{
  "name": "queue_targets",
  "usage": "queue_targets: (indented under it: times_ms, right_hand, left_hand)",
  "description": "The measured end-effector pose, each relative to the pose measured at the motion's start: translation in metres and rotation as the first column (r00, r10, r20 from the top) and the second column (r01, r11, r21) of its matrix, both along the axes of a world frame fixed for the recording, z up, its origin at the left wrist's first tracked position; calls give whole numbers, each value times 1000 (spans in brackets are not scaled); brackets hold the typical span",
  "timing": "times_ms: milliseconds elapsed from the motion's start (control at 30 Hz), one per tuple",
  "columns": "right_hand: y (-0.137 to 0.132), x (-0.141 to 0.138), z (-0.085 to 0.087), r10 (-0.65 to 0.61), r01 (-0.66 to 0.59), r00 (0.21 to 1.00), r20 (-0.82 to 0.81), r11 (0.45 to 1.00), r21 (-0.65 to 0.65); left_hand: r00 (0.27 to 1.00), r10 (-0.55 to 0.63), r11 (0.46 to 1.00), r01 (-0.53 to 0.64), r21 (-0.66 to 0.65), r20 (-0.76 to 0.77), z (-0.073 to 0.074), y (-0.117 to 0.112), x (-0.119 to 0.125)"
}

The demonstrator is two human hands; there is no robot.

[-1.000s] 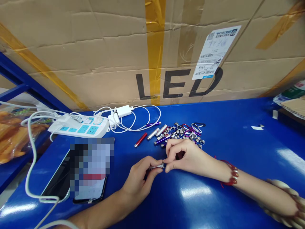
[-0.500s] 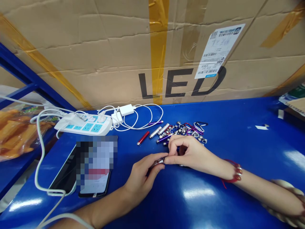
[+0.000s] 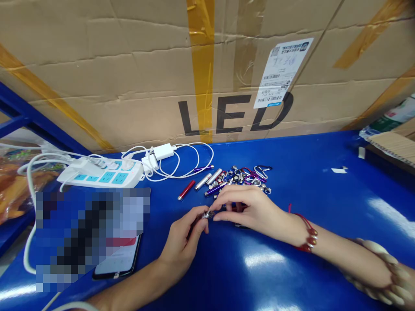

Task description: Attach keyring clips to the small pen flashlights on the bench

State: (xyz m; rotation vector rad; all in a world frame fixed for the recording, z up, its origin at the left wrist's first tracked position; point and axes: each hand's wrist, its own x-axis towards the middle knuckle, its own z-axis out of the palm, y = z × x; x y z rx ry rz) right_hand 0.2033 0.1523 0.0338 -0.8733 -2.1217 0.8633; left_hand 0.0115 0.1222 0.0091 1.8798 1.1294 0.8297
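Observation:
A small silver metal piece sits between the thumb and fingers of my left hand, which is closed around it; the rest of it is hidden in the grip. My right hand meets its exposed end with thumb and index finger in a pinch, the other fingers curled. Just beyond the hands lies a pile of small metal parts with carabiner clips. Slim tubes rest beside it: a red tube, a silver tube and a purple tube. My right hand partly covers the pile.
On the left of the blue table are a white power strip, white cables with a charger, and a phone, partly pixelated. A large cardboard box stands behind. A paper scrap lies at the right.
The view has shifted, so most things sit further left. The right fingers are slightly more spread, and the silver piece is turned, with its end showing between both hands.

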Motion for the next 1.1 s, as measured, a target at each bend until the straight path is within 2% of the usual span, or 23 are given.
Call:
queue_targets:
  times_ms: [200, 400, 500, 633, 733, 867, 1033, 1100]
  right_hand:
    - [-1, 2, -4, 83, -84, 996, 5, 995, 57]
    - [0, 2, 2, -4, 8, 993, 120, 999, -33]
    - [0, 4, 11, 113, -90, 972, 204, 989, -120]
    - [-10, 2, 17, 360, -307, 874, 326, 929, -204]
    - [-18, -4, 14, 414, -354, 805, 425, 910, -215]
    - [-20, -8, 9, 401, -348, 772, 493, 916, -200]
    - [-16, -7, 12, 265, -296, 749, 607, 954, -52]
    - [-14, -5, 14, 212, -257, 772, 599, 966, -11]
  left_hand:
    - [999, -37, 998, 36, -42, -21, 0, -1, 1]
    - [998, 58, 987, -60, -146, -22, -1, 1, 0]
    - [996, 83, 984, -78, -160, 27, -2, -1, 0]
    - [991, 103, 984, -88, -157, 90, -3, -4, 1]
    - [992, 93, 984, -78, -163, 87, -4, -5, 2]
    - [994, 84, 987, -73, -142, 69, -4, -4, 0]
    - [994, 82, 990, -72, -120, 78, -3, -4, -1]
    - [994, 84, 989, -74, -128, 73, -3, -5, 0]
